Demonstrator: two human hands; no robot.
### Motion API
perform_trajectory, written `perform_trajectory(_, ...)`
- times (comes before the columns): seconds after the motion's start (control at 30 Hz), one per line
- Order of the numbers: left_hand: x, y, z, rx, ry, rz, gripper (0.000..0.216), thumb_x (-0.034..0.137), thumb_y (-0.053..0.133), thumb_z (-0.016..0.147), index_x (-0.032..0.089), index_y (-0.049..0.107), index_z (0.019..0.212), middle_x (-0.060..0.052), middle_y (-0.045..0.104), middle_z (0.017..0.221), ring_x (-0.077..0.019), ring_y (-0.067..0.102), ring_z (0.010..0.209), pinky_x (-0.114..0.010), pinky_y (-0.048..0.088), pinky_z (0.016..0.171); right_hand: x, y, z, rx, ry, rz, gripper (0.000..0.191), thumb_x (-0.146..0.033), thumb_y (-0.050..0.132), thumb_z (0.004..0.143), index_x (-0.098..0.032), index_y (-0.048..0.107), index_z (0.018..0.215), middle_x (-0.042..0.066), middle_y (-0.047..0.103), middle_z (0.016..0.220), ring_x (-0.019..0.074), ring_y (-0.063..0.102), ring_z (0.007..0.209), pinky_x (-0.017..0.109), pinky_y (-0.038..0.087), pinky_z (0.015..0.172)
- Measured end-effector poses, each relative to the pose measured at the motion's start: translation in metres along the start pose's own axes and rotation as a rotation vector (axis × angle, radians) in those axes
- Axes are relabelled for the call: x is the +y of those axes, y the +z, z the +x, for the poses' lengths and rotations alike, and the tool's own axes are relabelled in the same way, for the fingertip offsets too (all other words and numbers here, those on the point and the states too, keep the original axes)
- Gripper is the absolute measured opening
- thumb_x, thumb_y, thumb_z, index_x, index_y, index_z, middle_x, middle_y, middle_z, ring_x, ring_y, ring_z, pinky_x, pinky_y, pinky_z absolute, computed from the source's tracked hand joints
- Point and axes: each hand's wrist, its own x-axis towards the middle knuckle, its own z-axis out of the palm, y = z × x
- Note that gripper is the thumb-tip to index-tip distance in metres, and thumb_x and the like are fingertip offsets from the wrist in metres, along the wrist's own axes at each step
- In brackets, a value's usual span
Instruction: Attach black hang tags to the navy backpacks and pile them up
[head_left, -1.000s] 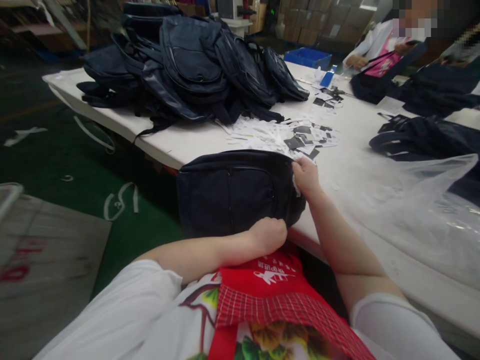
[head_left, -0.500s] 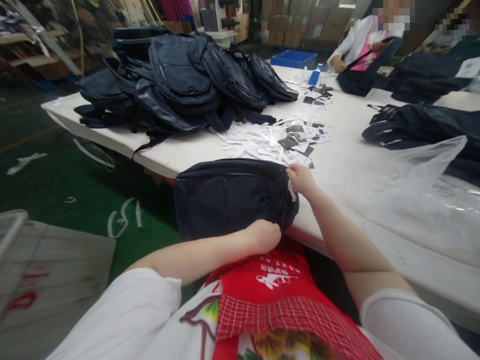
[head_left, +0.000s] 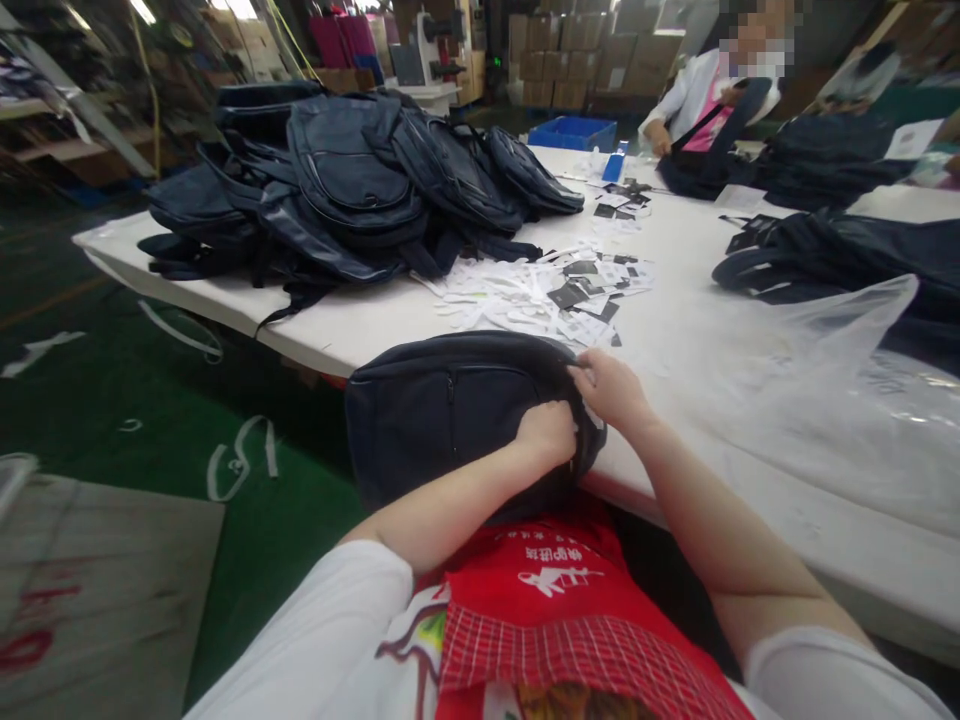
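A dark navy backpack (head_left: 442, 410) hangs over the near edge of the white table (head_left: 360, 320), front pocket facing me. My left hand (head_left: 547, 432) is closed on the backpack's right side, fingers curled into the fabric near the zipper. My right hand (head_left: 611, 388) pinches the bag's upper right edge just beside it; both hands almost touch. A scatter of white and black paper tags (head_left: 547, 285) lies on the table right behind my right hand.
A heap of navy backpacks (head_left: 352, 190) fills the table's far left. Clear plastic bags (head_left: 825, 390) lie at my right, more dark bags (head_left: 832, 250) behind them. A person in white and pink (head_left: 705, 95) works at the far end by a blue bin (head_left: 574, 132).
My left hand moved up from the backpack's lower edge to its right side, close to my right hand. The right hand shifted slightly nearer. The view tilted a little.
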Motion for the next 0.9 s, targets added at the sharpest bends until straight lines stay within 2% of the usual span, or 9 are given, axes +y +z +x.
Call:
perform_trajectory(0.07, -0.008, -0.007, 0.005, -0.013, -0.011, -0.118, 0.006, 0.020, 0.060, 0.070, 0.017, 0.056, 0.072, -0.011, 0.065, 0.076, -0.0279, 0.065, 0.088, -0.035, 0.051, 0.077, -0.009, -0.004, -0.018, -0.011, -0.071, -0.054, 0.031, -0.032, 0.057, 0.084, -0.017, 0.056, 0.111, 0.011, 0.066, 0.108, 0.0255, 0.061, 0.096, 0.032, 0.044, 0.077)
perform_trajectory(0.17, -0.024, -0.030, 0.000, -0.055, -0.005, -0.359, 0.004, 0.020, 0.050, 0.070, 0.017, 0.052, 0.071, -0.003, 0.058, 0.060, -0.0163, 0.062, 0.061, -0.025, 0.050, 0.058, -0.013, -0.004, -0.042, -0.169, -0.186, -0.163, 0.024, -0.020, 0.049, 0.087, -0.019, 0.058, 0.109, 0.009, 0.066, 0.107, 0.0223, 0.063, 0.093, 0.029, 0.043, 0.071)
perform_trajectory(0.27, -0.042, -0.056, -0.022, -0.096, 0.022, -0.593, 0.011, 0.024, 0.049, 0.065, 0.017, 0.051, 0.073, 0.001, 0.054, 0.055, -0.0100, 0.052, 0.044, -0.020, 0.044, 0.044, -0.002, 0.001, -0.054, -0.328, -0.119, -0.259, 0.026, -0.012, 0.042, 0.088, -0.021, 0.062, 0.101, 0.006, 0.068, 0.101, 0.0198, 0.065, 0.086, 0.028, 0.040, 0.064)
perform_trajectory(0.33, -0.054, -0.068, -0.039, -0.113, 0.010, -0.830, 0.014, 0.025, 0.052, 0.061, 0.016, 0.053, 0.072, 0.002, 0.054, 0.054, -0.0085, 0.049, 0.040, -0.018, 0.042, 0.041, 0.006, 0.003, -0.055, -0.375, -0.068, -0.257, 0.027, -0.014, 0.044, 0.088, -0.023, 0.064, 0.102, 0.005, 0.069, 0.104, 0.0193, 0.065, 0.087, 0.028, 0.039, 0.064)
perform_trajectory(0.47, -0.068, -0.074, -0.057, -0.152, -0.067, -1.331, 0.017, 0.016, 0.056, 0.053, 0.014, 0.059, 0.069, -0.002, 0.062, 0.059, -0.0114, 0.058, 0.049, -0.019, 0.048, 0.046, 0.004, 0.002, -0.052, -0.397, -0.087, -0.210, 0.025, -0.019, 0.045, 0.090, -0.025, 0.065, 0.103, 0.002, 0.069, 0.105, 0.0185, 0.066, 0.087, 0.027, 0.038, 0.063)
perform_trajectory(0.6, -0.067, -0.082, -0.055, -0.196, -0.054, -1.397, 0.017, 0.013, 0.057, 0.051, 0.012, 0.063, 0.067, -0.003, 0.061, 0.055, -0.0102, 0.051, 0.039, -0.017, 0.039, 0.035, -0.015, -0.007, -0.052, -0.382, -0.138, -0.284, 0.019, -0.020, 0.045, 0.092, -0.021, 0.064, 0.093, 0.004, 0.069, 0.096, 0.0175, 0.065, 0.079, 0.028, 0.032, 0.057)
perform_trajectory(0.7, -0.063, -0.105, -0.062, -0.193, 0.011, -1.374, 0.013, 0.016, 0.060, 0.050, 0.013, 0.061, 0.063, -0.002, 0.059, 0.052, -0.0087, 0.045, 0.034, -0.017, 0.033, 0.030, -0.034, -0.021, -0.057, -0.306, -0.262, -0.312, 0.021, -0.020, 0.044, 0.094, -0.019, 0.062, 0.085, 0.004, 0.067, 0.085, 0.0165, 0.062, 0.072, 0.030, 0.027, 0.054)
perform_trajectory(0.8, -0.061, -0.137, -0.082, -0.062, 0.152, -1.330, 0.013, 0.023, 0.065, 0.054, 0.015, 0.062, 0.063, -0.001, 0.059, 0.052, -0.0100, 0.048, 0.037, -0.019, 0.038, 0.034, -0.055, -0.040, -0.062, -0.203, -0.406, -0.258, 0.022, -0.021, 0.044, 0.096, -0.020, 0.062, 0.082, 0.002, 0.065, 0.080, 0.0160, 0.059, 0.069, 0.031, 0.026, 0.055)
perform_trajectory(0.9, -0.061, -0.165, -0.107, 0.170, 0.282, -1.303, 0.015, 0.027, 0.070, 0.058, 0.017, 0.060, 0.063, 0.003, 0.055, 0.050, -0.0085, 0.049, 0.041, -0.019, 0.046, 0.044, -0.077, -0.060, -0.064, -0.072, -0.555, -0.173, 0.019, -0.020, 0.048, 0.094, -0.021, 0.061, 0.081, 0.001, 0.064, 0.076, 0.0158, 0.055, 0.067, 0.032, 0.026, 0.056)
